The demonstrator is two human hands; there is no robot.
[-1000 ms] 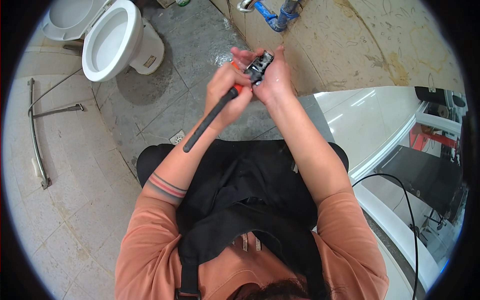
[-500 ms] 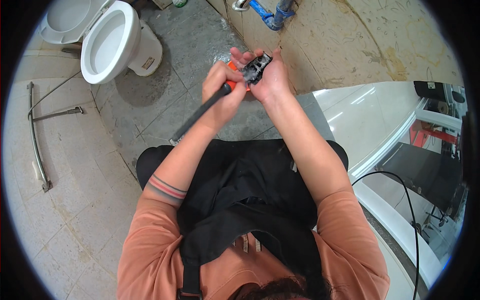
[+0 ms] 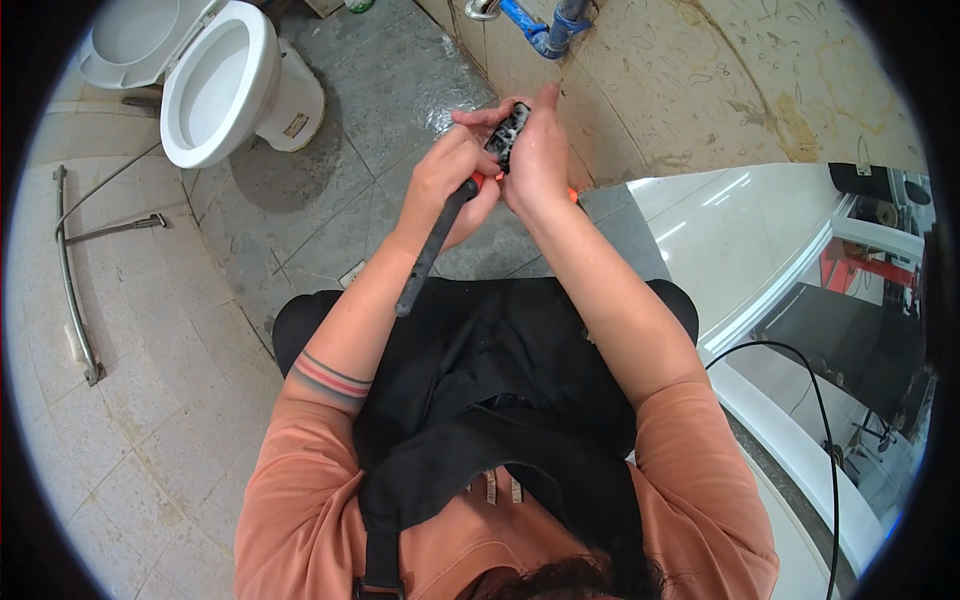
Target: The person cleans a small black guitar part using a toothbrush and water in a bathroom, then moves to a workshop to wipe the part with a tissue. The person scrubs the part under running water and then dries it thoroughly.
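My left hand [image 3: 445, 181] is closed round the orange part of a long, dark-handled tool. The tool's black handle [image 3: 430, 262] slopes down toward my lap, and its far end is hidden by my hands. A small black piece with pale, foam-like patches [image 3: 507, 135] lies in my cupped right hand [image 3: 538, 155]. My right fingers curl behind it, partly out of sight, and the two hands meet at its lower edge. Whether the black piece is joined to the tool, I cannot tell. An orange bit [image 3: 573, 195] shows beside my right wrist.
Wet grey floor tiles [image 3: 410, 95] lie under my hands. A white toilet [image 3: 225, 90] with its lid raised stands at the far left. Blue pipes [image 3: 545, 35] come off the tiled wall at the top. A grab bar [image 3: 75, 270] runs along the left, and a black cable [image 3: 822, 420] hangs at right.
The black piece has turned more upright, with my right hand closing further round it. The dark handle has swung right and nearer my lap. An orange bit now shows by my right wrist.
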